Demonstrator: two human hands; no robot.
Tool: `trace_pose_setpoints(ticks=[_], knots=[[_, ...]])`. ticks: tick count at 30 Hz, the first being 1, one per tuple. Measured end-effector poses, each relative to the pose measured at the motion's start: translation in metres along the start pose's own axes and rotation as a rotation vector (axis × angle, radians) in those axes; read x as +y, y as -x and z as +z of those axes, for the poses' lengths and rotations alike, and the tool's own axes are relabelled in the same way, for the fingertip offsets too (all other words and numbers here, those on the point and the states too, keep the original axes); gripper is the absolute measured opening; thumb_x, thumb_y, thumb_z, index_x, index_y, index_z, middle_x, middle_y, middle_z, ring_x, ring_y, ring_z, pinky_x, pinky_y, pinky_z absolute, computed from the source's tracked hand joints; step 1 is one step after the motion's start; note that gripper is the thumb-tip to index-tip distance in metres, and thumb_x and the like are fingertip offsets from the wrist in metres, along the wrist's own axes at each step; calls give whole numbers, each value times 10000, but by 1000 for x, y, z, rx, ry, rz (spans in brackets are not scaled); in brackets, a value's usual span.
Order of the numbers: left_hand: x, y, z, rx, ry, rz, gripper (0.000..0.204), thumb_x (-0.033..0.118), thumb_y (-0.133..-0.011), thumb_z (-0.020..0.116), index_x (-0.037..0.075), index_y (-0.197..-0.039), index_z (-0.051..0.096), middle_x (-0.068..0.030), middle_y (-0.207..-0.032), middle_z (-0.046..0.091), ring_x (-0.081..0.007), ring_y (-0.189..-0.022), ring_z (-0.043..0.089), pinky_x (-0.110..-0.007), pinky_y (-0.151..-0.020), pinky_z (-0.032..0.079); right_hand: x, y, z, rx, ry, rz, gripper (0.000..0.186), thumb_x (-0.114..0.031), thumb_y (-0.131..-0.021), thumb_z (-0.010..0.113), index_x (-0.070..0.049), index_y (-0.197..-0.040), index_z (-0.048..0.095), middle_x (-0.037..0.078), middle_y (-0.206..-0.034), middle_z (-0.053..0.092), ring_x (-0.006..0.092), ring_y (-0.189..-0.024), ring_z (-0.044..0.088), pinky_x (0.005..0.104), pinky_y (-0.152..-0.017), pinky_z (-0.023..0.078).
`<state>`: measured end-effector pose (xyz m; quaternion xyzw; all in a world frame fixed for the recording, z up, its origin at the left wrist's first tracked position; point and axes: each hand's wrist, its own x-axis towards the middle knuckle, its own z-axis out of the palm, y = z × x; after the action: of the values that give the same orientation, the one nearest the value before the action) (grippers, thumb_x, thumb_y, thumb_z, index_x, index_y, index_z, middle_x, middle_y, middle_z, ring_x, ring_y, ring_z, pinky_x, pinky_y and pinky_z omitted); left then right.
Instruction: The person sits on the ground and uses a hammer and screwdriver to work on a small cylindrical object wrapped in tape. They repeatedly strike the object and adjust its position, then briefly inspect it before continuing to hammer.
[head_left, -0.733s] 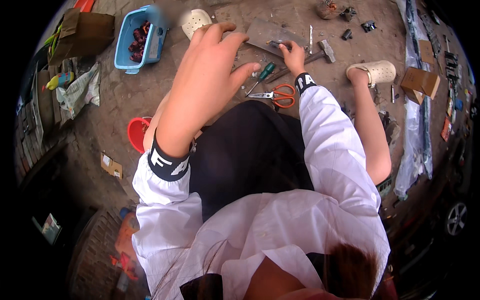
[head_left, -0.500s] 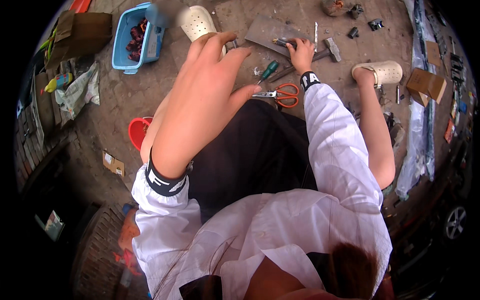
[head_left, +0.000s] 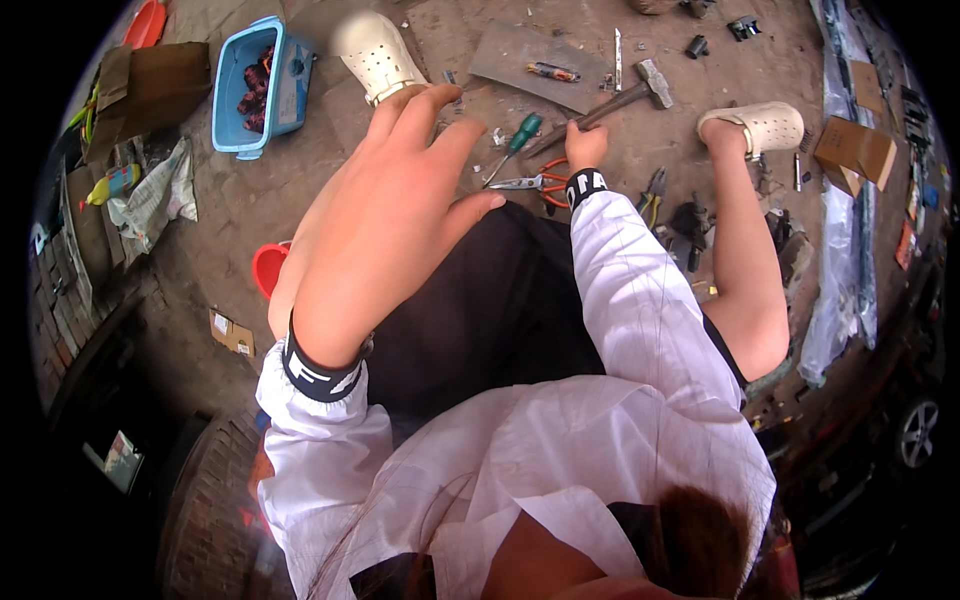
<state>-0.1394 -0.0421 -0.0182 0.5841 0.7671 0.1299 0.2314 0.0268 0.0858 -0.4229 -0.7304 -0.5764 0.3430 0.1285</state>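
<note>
My left hand (head_left: 400,205) hovers in the foreground over my lap, its fingers loosely apart and nothing in them. Curled fingers of my right hand (head_left: 587,148) are at the wooden handle of a hammer (head_left: 632,95) lying on the ground; the grip is partly hidden. Beyond the hammer is a flat metal plate (head_left: 500,62), with a small dark cylindrical piece with orange parts (head_left: 553,72) on it. Left of my right hand lie a green-handled screwdriver (head_left: 526,130) and orange-handled scissors (head_left: 552,183), partly covered by my wrist.
Pliers (head_left: 655,190) and dark metal parts (head_left: 692,220) lie right of my right forearm. A thin blade-like tool (head_left: 618,60) is beside the plate. A blue basin (head_left: 297,110) holding reddish-dark coils stands far left, with a red bucket (head_left: 268,268) nearer. Cardboard boxes (head_left: 855,155) flank the area.
My right hand has let go of the small cylindrical piece, leaving it on the plate, and has drawn back to the hammer handle. My left hand stays raised and open.
</note>
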Motion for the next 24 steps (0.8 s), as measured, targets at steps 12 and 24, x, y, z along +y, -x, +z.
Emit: trace_pose_setpoints(ticks=[12,24], knots=[[6,-4,5,-73,-110,98,465,157,-742,728,5,-1150,564,-157,-1290,486,-339,-1230,427,-400,-1001,403,-28,-48,-104,-679,-2074,951,306,-231,-856,526,55,-965,521,53,-737,528,162,-612,525,228,-565,515],[-39,-57,62,-225,53,63,312,248,-829,658,23,-1044,625,-140,-994,615,-327,-968,594,-424,-812,486,21,-83,-109,-969,-1825,985,448,-451,-973,442,-25,-838,481,-42,-559,371,55,-425,360,201,-377,338]])
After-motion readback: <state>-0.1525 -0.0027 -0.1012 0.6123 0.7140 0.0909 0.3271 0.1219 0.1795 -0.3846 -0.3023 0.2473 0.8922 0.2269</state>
